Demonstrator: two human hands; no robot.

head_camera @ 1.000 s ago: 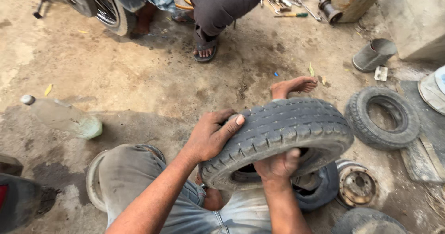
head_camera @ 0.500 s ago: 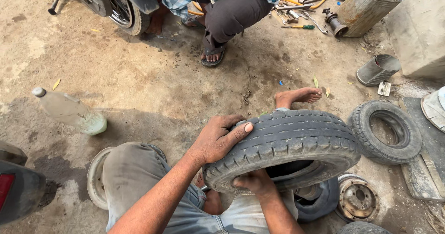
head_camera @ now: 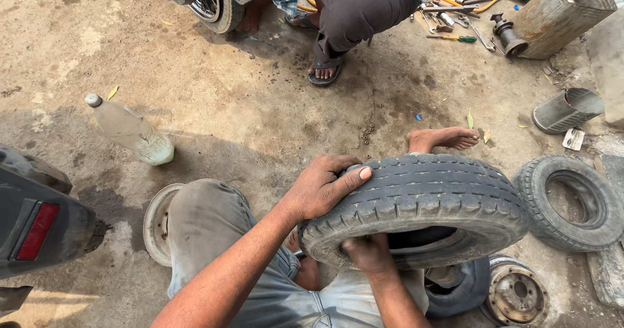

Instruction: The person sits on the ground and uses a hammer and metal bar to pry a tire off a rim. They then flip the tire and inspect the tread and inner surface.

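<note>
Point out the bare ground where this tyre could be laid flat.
Widest free patch: the concrete between the plastic bottle, the other person's sandalled foot and the left hand on the held tyre. Crowded: the right side, with the spare tyre, metal can and brake drum, and the tools top right.

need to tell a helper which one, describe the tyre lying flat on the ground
Start from the tyre the left hand and right hand grip, then look right. The smaller tyre lies flat there, untouched, its open centre showing bare ground.
</note>
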